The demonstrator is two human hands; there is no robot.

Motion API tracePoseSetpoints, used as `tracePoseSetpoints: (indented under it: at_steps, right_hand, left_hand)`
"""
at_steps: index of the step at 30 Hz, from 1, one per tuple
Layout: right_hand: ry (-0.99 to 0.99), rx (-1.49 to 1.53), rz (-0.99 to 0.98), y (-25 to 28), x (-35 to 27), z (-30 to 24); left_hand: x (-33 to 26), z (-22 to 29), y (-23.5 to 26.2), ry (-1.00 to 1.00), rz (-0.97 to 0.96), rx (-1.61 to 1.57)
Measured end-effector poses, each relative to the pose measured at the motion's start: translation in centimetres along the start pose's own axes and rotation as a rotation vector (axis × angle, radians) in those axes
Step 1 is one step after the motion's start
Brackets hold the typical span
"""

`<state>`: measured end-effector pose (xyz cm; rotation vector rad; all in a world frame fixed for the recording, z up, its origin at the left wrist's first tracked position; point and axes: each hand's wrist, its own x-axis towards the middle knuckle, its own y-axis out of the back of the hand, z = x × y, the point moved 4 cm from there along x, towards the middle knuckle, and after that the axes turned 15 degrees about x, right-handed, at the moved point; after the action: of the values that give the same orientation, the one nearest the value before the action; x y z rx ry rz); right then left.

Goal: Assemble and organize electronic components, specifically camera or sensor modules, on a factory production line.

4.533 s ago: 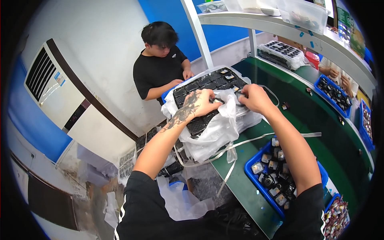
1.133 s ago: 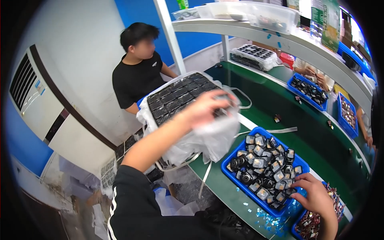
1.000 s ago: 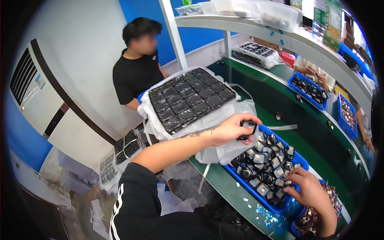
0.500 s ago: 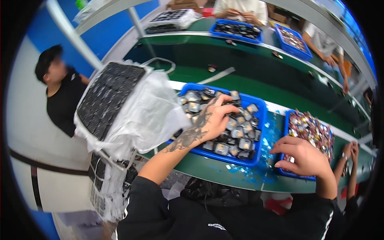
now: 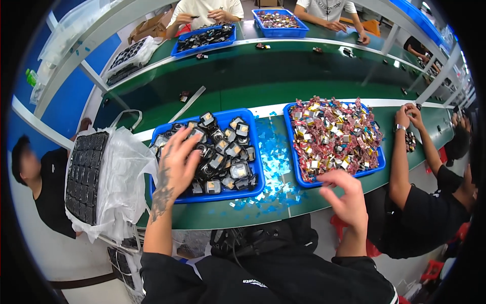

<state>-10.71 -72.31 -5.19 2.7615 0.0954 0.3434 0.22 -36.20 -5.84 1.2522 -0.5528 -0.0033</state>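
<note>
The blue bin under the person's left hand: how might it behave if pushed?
The blue bin is probably stiff, given its even rim. It may feel heavy, being full of black parts. Those loosely heaped parts could shift.

Far past the left hand [image 5: 178, 161], a person in white [image 5: 204, 10] is behind a blue tub [image 5: 207, 46] of black bits [image 5: 210, 35]. Someone in black [image 5: 53, 190] is well to that hand's left.

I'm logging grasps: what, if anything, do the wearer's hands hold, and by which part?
The right hand holds nothing visible. The left hand is over the black parts, palm hidden; whether it holds one cannot be told.
</note>
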Motion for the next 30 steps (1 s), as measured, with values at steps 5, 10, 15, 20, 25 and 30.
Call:
tracePoseSetpoints:
  at_steps: [5, 10, 15, 20, 25, 30]
  right_hand:
    - [0.065, -0.192, 0.259, 1.6, 3.2, 3.0]
    - [0.267, -0.420, 0.318, 2.1, 6.8, 3.3]
    - [0.305, -0.469, 0.102, -1.2, 8.7, 3.5]
    - [0.337, -0.637, 0.164, -0.7, 8.9, 4.3]
    - [0.359, -0.517, 0.250, 0.1, 9.6, 3.8]
    - [0.136, -0.192, 0.439, 2.4, 8.6, 4.3]
  left_hand:
    - [-4.4, -7.0, 1.0, 0.149, 0.058, 0.479]
    - [-5.1, -12.5, 7.7, 0.159, 0.136, 1.022]
    - [-5.6, -10.1, 10.5, 0.268, -0.010, 1.242]
    - [-0.3, 1.6, 6.3, -0.031, 0.341, 0.360]
    - [2.7, 4.6, 1.3, -0.115, 0.196, 0.136]
    - [3.0, 6.6, -1.7, -0.211, 0.081, 0.017]
